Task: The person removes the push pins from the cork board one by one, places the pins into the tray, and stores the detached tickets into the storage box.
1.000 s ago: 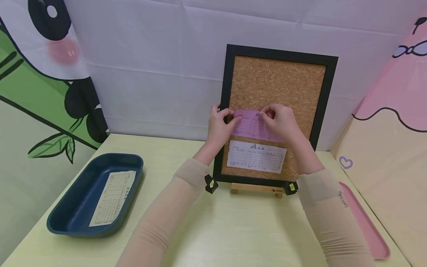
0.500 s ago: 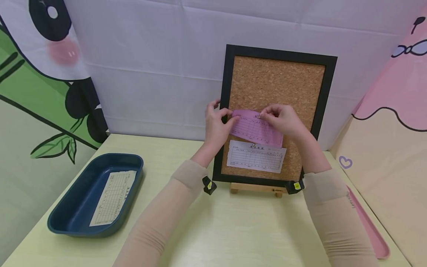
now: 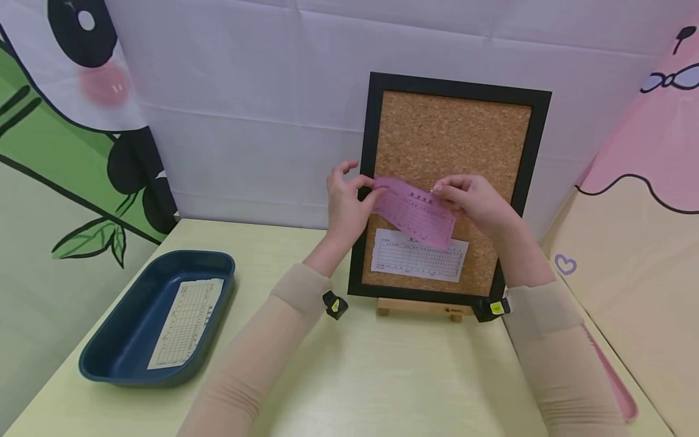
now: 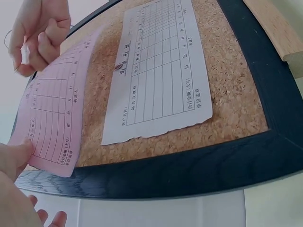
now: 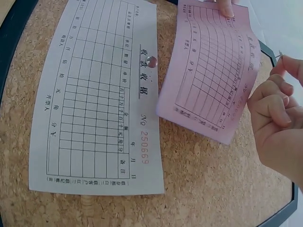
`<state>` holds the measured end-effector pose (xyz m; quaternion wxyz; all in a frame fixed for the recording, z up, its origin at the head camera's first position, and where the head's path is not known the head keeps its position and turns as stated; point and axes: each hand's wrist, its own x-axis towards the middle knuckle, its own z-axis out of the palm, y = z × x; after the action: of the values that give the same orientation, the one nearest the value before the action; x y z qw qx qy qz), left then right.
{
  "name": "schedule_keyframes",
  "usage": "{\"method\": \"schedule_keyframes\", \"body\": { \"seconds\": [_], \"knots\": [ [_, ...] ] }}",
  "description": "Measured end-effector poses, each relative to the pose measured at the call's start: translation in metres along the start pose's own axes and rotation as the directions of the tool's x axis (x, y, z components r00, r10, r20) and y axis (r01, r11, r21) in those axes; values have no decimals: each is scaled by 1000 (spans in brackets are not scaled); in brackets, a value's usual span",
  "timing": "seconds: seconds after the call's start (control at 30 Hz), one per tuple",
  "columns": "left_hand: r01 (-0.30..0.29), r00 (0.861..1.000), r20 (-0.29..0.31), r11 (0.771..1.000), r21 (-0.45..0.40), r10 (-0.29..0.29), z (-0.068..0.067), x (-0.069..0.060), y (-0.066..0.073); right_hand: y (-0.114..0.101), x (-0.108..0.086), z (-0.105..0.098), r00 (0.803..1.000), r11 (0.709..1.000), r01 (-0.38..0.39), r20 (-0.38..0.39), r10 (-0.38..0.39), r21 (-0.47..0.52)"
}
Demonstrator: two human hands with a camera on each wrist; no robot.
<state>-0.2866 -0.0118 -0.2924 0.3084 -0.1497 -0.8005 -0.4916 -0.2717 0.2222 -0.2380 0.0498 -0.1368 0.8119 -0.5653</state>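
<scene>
My left hand (image 3: 348,206) pinches the left end of a pink receipt slip (image 3: 415,212) between thumb and forefinger. The slip tilts down to the right and curls away from the framed corkboard (image 3: 453,133); its lower corner overlaps a white receipt slip (image 3: 417,260) lower on the cork. A round-headed pin (image 5: 151,61) fixes that white slip. My right hand (image 3: 477,203) pinches a small pushpin (image 5: 279,55) by its head, just right of the pink slip and apart from it; the pin's needle shows in the right wrist view.
The corkboard leans on a small wooden easel (image 3: 420,308) against a cloth backdrop. A dark blue tray (image 3: 87,364) on the left holds a white receipt slip (image 3: 182,328). Part of a pink tray (image 3: 617,388) shows beside my right forearm.
The pushpin has come away from the pink slip with my right hand, which moved slightly right. My left hand shifted left with the slip, whose right end now droops over the white one.
</scene>
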Motion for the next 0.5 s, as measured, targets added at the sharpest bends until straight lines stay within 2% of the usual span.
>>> {"method": "schedule_keyframes", "body": {
  "seconds": [0.13,0.3,0.5],
  "knots": [
    [13,999,30,1000,11,-13,-7,-1,2,-2,-6,-2,1000,999,-2,0,2,32],
    [-2,998,58,999,38,-1,-17,-2,6,-7,-15,-3,1000,1000,7,-14,-7,0],
    [-8,995,96,1000,28,6,-31,-5,14,-16,-27,-3,999,1000,17,-33,-17,-19]
  ]
}}
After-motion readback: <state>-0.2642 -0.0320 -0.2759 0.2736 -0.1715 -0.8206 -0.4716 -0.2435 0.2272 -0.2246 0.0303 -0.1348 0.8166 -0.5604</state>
